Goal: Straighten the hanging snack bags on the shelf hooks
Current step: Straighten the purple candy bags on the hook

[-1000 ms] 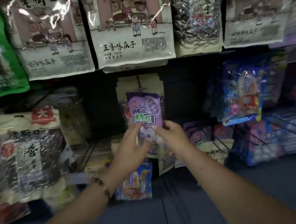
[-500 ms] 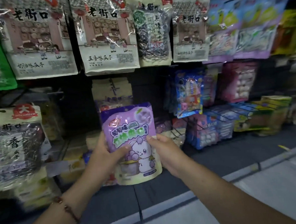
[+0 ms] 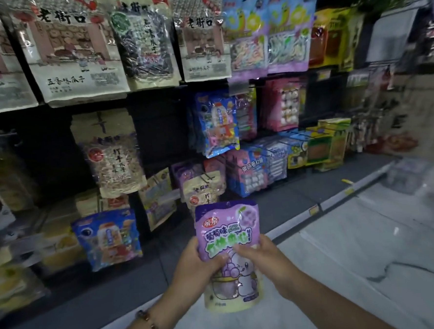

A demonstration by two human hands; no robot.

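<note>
A purple snack bag (image 3: 227,229) with a cartoon rabbit is off the hooks, held upright in front of me over the floor. My left hand (image 3: 196,264) grips its left edge with the thumb across the front. My right hand (image 3: 265,260) pinches its right edge, thumb on the front. Behind it, a beige seed bag (image 3: 114,160) hangs on a hook in the middle row. A blue candy bag (image 3: 218,123) hangs to the right of it.
Large seed bags (image 3: 77,53) fill the top row, with purple and yellow bags (image 3: 269,34) further right. A blue bag (image 3: 108,239) leans on the dark bottom shelf (image 3: 97,306). Boxed snacks (image 3: 324,145) stand at the right. The pale marble floor (image 3: 343,258) lies below.
Both hands took the purple bag off its hook and drew it down and toward me. The view swung right, showing more of the shelf and floor.
</note>
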